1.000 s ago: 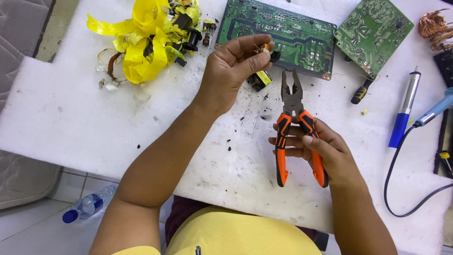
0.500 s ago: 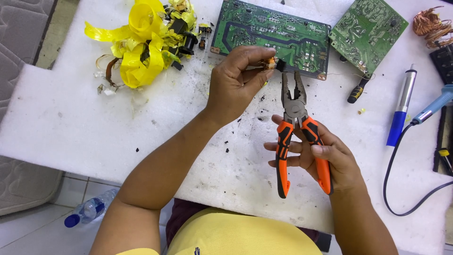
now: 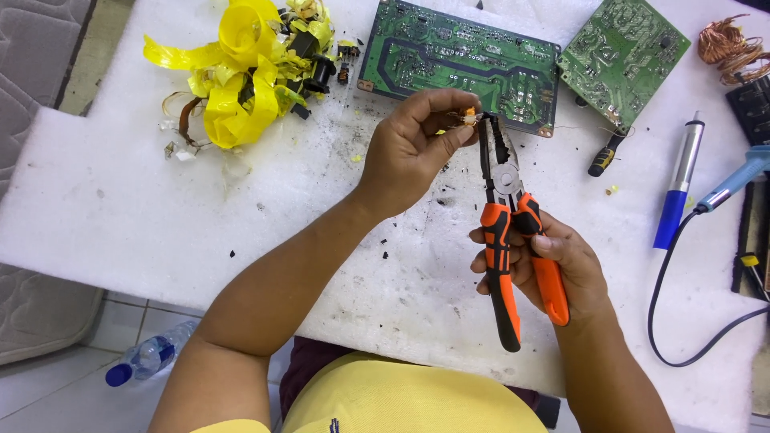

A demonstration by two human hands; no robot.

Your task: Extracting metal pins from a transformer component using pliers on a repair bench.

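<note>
- Left hand [image 3: 413, 148] is up over the white bench [image 3: 104, 208], fingers pinched tight on a small orange part [image 3: 468, 117] with thin wire ends poking out.
- That small part sits right at the fingertips, just in front of the near edge of the long green circuit board [image 3: 449, 56], level with the plier tips.
- Right hand [image 3: 553, 269] is wrapped around the orange-and-black handles of the pliers [image 3: 504, 208], nose pointing up and away from the body.
- The pliers' jaws stand a little apart, their tips touching or just beside the small part; which of the two I can't make out.
- Beyond the hands, a second green circuit board [image 3: 624, 56] lies tilted at the far right of the bench.
- A tangle of yellow tape [image 3: 237, 72] with black bits in it sits at the far left.
- A coil of copper wire [image 3: 726, 48] rests at the far right corner.
- A blue-and-silver solder sucker [image 3: 678, 188] lies to the right of the pliers, well apart from them, with a blue soldering iron [image 3: 734, 184] and its black cable just beyond.
- Dark crumbs speckle the bench around the hands.
- Down on the floor at the left, a plastic bottle [image 3: 148, 361] with a blue cap.
</note>
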